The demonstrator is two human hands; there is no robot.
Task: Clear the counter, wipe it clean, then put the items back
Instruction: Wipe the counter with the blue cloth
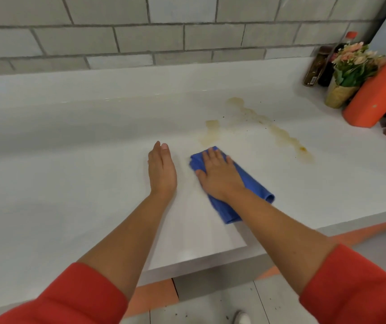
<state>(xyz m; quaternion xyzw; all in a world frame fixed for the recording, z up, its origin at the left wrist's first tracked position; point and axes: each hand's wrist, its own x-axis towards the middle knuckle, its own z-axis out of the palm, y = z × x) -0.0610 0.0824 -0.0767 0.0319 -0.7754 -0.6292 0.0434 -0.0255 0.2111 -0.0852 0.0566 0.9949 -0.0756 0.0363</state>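
- The right hand (220,176) is pressing flat, fingers straight, on the blue cloth (245,183) lying on the white desk (70,183).
- The left hand (161,171) is resting open beside it (holding nothing).
- Yellowish stains (280,134) are lying beyond the cloth.

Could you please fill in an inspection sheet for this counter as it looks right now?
Surface: white counter, yellow-brown stains right of centre, not yet wiped.
Job's things: blue cloth folded, flat on the counter, just short of the stains.
Clutter: orange container, flower bunch, red-capped bottle and brown jar grouped in the far right corner.
Grippers: left hand with fingers straight, holding nothing; right hand pressing flat on the cloth.
Cables: nothing seen.
Surroundings: grey tiled wall behind; tiled floor below.
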